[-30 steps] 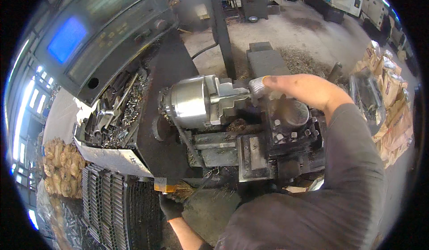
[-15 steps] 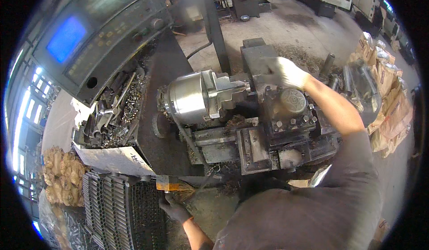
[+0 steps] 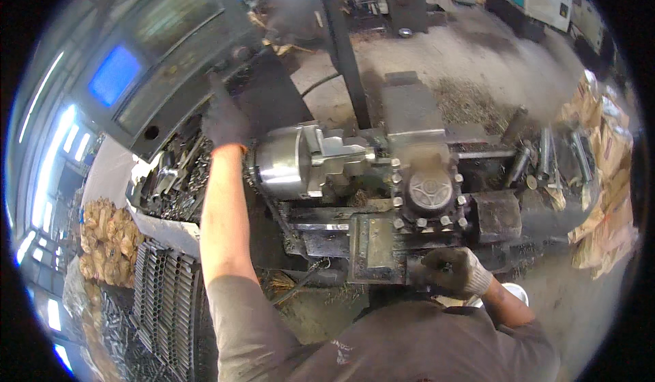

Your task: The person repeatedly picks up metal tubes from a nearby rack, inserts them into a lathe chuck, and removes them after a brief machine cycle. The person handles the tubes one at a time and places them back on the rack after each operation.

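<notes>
My left hand [image 3: 226, 117], in a dark glove with an orange cuff, reaches up to the lower edge of the machine's control panel [image 3: 181, 75]. One finger stretches toward the panel; I see nothing held. In a dirty pale glove, my right hand [image 3: 456, 271] is curled at the front of the lathe carriage, below the tool post [image 3: 431, 192]. What its fingers grip is hidden. Between the hands, the steel chuck [image 3: 281, 162] has stepped jaws [image 3: 334, 149] pointing right, toward the tool post. A small bright metal end [image 3: 370, 154] shows at the jaws' tip.
Metal chips and tools fill a tray [image 3: 167, 228] left of the chuck. Stacked tubes [image 3: 164, 300] stand below it, beside brown bundles [image 3: 106, 242]. Metal cylinders [image 3: 546, 153] and brown paper sacks [image 3: 604, 191] are at the right. A dark post [image 3: 346, 61] rises behind the chuck.
My left hand has risen from low beside the machine to the panel. My right hand has come down from behind the tool post to the carriage front. The tool post sits nearer me.
</notes>
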A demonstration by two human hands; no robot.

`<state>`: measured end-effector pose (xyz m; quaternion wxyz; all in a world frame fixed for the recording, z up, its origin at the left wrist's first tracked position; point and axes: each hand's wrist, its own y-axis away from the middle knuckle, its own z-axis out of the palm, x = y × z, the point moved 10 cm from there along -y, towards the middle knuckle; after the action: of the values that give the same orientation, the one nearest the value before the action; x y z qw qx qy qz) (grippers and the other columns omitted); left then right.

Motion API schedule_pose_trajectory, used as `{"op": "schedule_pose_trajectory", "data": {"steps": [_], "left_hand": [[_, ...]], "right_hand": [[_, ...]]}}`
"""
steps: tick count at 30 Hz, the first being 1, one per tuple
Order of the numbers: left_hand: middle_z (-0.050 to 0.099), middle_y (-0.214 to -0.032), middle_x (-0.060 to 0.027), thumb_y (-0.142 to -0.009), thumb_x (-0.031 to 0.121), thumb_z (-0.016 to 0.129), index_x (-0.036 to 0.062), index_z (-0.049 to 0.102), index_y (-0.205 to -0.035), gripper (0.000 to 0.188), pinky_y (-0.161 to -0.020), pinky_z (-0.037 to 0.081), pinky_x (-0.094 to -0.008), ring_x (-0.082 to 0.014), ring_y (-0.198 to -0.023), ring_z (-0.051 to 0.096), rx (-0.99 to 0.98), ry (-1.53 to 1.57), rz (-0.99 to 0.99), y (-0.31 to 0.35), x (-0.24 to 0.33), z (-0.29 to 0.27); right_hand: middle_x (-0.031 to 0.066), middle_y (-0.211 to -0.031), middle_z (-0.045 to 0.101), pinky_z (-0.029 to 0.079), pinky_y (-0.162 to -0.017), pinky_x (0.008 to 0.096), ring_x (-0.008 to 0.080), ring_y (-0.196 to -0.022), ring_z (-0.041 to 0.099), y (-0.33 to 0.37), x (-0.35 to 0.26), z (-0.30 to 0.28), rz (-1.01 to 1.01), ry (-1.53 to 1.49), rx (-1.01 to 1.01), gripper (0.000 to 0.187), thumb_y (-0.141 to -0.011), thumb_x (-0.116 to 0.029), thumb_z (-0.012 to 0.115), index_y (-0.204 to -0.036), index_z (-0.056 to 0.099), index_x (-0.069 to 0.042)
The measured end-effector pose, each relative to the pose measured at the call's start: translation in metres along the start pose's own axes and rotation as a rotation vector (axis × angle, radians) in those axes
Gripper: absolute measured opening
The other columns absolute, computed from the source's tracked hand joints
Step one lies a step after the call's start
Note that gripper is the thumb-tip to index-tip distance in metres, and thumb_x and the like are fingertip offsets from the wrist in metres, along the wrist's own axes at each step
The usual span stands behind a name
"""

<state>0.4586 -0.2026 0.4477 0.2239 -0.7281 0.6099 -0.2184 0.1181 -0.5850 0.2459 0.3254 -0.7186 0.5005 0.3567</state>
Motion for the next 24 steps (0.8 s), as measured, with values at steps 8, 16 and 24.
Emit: {"op": "schedule_pose_trajectory", "data": {"steps": [8,16,24], "left_hand": [[0.075,-0.123,-0.0230,-0.102,0.054,0.059,0.0212,0.017,-0.169,0.086,-0.100,0.051,-0.0542,-0.0467,-0.116,0.070,0.241,0.186,0.086,0.006,0.015,-0.028],[0.073,-0.120,-0.0199,-0.099,0.038,0.064,0.0075,0.067,-0.132,0.045,-0.097,0.052,-0.0506,-0.0416,-0.114,0.067,-0.718,0.390,-0.073,0.486,-0.077,0.079],[0.062,-0.147,-0.0193,-0.100,0.052,0.055,0.0089,0.070,-0.136,0.058,-0.110,0.049,-0.0490,-0.0389,-0.137,0.059,-1.310,0.149,-1.697,1.239,-0.283,-0.115]], "right_hand": [[0.0171,-0.101,0.075,0.060,-0.078,0.0433,0.0378,-0.089,0.074,0.026,0.052,0.036,0.010,-0.074,-0.119,0.027,-0.089,-0.020,0.077,-0.113,0.074,-0.006],[0.0173,-0.107,0.076,0.059,-0.081,0.0436,0.0335,-0.096,0.075,-0.012,-0.011,0.174,-0.352,-0.120,-0.501,0.029,-0.091,-0.024,0.075,-0.110,0.072,-0.003],[0.0157,-0.106,0.077,0.060,-0.087,0.0463,0.0351,-0.097,0.075,0.035,-0.028,0.443,-0.466,0.228,-1.042,0.033,-0.088,-0.035,0.073,-0.108,0.076,-0.009]]}}
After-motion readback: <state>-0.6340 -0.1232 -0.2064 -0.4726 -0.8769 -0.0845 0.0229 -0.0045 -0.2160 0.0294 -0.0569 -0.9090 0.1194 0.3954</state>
